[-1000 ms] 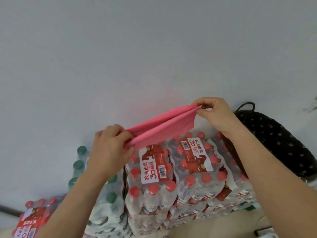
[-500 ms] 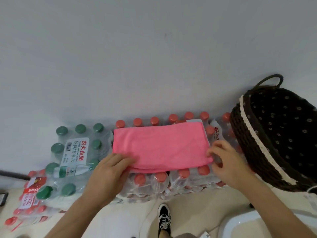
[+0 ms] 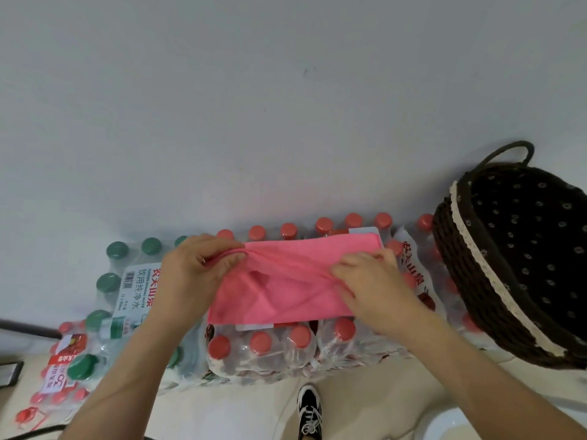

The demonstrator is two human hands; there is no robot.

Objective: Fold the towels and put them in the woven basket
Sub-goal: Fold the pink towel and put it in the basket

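Head view: we pinch the pink towel [image 3: 286, 277] with left hand [image 3: 193, 271] and right hand [image 3: 371, 281], and should match edges before folding toward the woven basket [image 3: 451, 249].

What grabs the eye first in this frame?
The pink towel at centre frame, spread over packs of red-capped bottles, with the left hand and right hand each pinching its cloth. Next comes the dark woven basket at the right edge, with its lace trim and dotted lining showing.
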